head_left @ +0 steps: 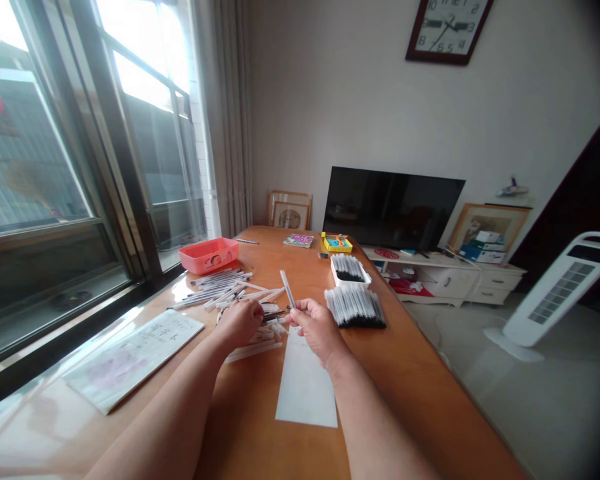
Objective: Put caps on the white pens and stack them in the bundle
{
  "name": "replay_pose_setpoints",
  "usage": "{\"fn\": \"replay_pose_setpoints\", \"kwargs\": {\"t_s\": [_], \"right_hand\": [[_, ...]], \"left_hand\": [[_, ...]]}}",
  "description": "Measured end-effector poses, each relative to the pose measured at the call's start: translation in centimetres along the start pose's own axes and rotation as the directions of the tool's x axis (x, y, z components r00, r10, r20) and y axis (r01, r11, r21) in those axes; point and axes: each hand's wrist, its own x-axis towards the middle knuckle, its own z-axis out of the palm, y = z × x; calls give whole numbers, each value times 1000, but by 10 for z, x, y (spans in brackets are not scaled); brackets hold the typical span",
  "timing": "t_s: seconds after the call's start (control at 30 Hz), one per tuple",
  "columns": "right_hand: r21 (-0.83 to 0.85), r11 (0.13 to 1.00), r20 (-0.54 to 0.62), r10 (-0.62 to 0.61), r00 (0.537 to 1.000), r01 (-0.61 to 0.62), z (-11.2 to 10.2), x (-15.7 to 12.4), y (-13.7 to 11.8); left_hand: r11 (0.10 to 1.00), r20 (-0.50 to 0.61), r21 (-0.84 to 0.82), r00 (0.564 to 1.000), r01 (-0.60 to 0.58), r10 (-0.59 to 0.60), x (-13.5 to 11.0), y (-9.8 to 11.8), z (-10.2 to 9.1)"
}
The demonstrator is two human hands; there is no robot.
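Note:
My right hand [316, 328] pinches a clear pen barrel [287, 288], which points up and away above a white paper sheet [307, 390]. To its left, my left hand [243, 321] has its fingers curled down over a loose heap of pen parts [254, 350]. Whatever those fingers hold is hidden; dark slim pieces [275, 316] show just beside the fingertips. Several more pens [223, 285] lie scattered beyond the left hand. Right of my right hand is a neat stack of clear pens with black ends [355, 308].
Behind the stack stands a white container [356, 285] of similar pens. A red plastic basket [209, 259] is by the window, a notebook [135, 360] at left. A yellow box [338, 244] and a booklet [299, 241] lie at the far end. A tower fan [555, 293] stands on the floor.

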Motion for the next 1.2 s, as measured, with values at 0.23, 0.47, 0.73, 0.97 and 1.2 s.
{"fn": "replay_pose_setpoints", "kwargs": {"t_s": [0.23, 0.47, 0.73, 0.97, 1.2], "right_hand": [[-57, 998, 64, -9, 998, 12, 1, -1, 3], [-117, 986, 178, -93, 980, 115, 6, 0, 16], [-159, 976, 195, -119, 974, 151, 9, 0, 18], [-158, 976, 195, -117, 974, 149, 9, 0, 20], [-188, 970, 184, -118, 976, 153, 9, 1, 20]], "left_hand": [[642, 1, -755, 979, 135, -205, -1, 10, -17], [-17, 130, -991, 953, 130, -274, 1, 0, -26], [-106, 132, -989, 955, 107, -264, 0, 5, -29], [-76, 103, -993, 968, 88, -229, -1, 9, -30], [-28, 78, -997, 974, 74, -211, -1, 9, -29]]}}
